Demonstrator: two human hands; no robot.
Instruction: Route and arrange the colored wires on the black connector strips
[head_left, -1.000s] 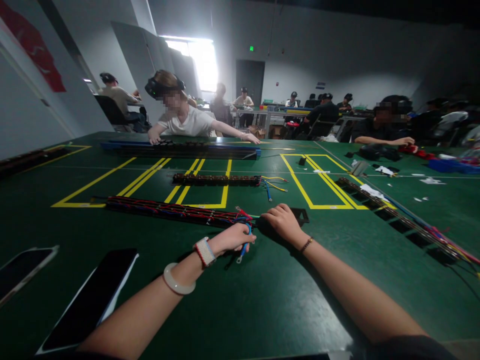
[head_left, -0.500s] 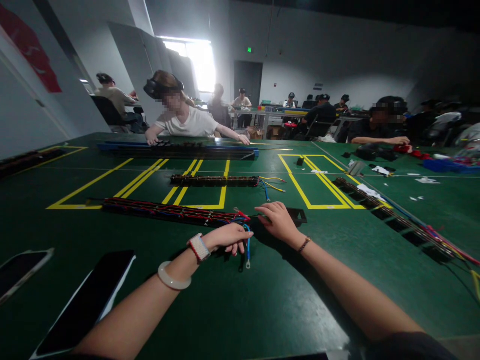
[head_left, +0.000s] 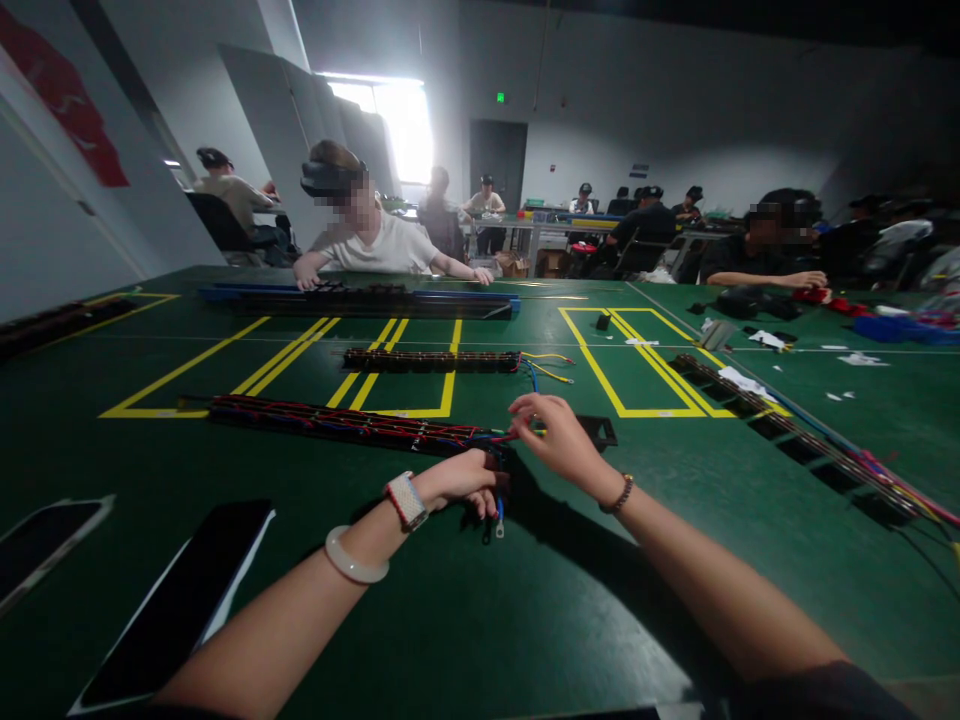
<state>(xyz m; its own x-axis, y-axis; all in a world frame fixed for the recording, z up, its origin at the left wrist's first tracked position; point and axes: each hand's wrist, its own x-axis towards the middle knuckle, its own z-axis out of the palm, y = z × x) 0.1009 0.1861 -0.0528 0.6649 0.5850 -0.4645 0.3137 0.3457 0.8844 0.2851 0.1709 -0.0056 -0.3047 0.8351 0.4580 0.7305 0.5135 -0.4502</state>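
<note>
A long black wiring harness (head_left: 352, 422) with red and blue wires lies crosswise on the table before me. At its right end, my left hand (head_left: 469, 482) has curled fingers around a blue wire (head_left: 500, 515), whose metal ring terminal hangs below them. My right hand (head_left: 556, 435) is raised just to the right, thumb and fingers pinched together at the end of a red wire (head_left: 513, 434). The exact grip is partly hidden by the fingers. Behind that hand the black end piece (head_left: 602, 432) of the harness sticks out.
A shorter harness (head_left: 431, 361) with yellow and blue leads lies beyond; another (head_left: 787, 430) runs along the right. Two phones (head_left: 180, 600) lie at lower left. A co-worker (head_left: 367, 235) sits opposite at a blue-edged rail (head_left: 360, 301). Yellow tape (head_left: 656, 412) marks the green table.
My right hand's fingers have closed into a pinch, and the red wire now reaches them. My left hand has shifted slightly right and covers more of the blue wire.
</note>
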